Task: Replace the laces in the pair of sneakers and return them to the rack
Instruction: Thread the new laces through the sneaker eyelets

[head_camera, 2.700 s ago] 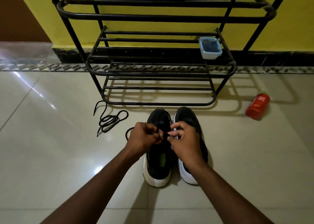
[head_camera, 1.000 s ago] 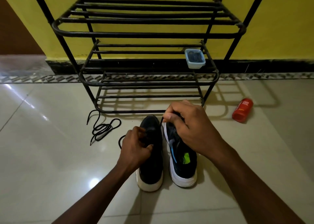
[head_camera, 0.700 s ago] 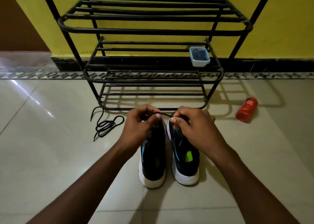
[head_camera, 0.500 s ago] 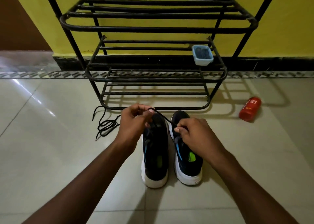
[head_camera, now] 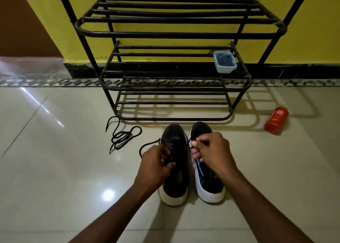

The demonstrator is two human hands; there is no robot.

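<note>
Sitting on the right end of the shoe rack's (head_camera: pixel 165 34) middle shelf, a pale blue plastic tub (head_camera: pixel 224 62) is the one container; it holds dark things too dim to name. Three shelves of the rack are in view.

Two black sneakers with white soles stand side by side on the floor (head_camera: pixel 55 169) just in front of the rack, toes toward it: the left sneaker (head_camera: pixel 175 185) and the right sneaker (head_camera: pixel 207 183). The left hand (head_camera: pixel 156 166) has a narrow grip, fingers curled, pinching a black lace (head_camera: pixel 149 144) at the left sneaker's upper; the lace loops out to that hand's left. The right hand (head_camera: pixel 213 150) pinches a lace strand (head_camera: pixel 190 141) over the right sneaker; whether it is the same lace I cannot tell.

One loose lace (head_camera: pixel 122 136) lies coiled on the floor by the rack's front left foot. One red bottle (head_camera: pixel 276 120) lies on its side, right of the rack.
</note>
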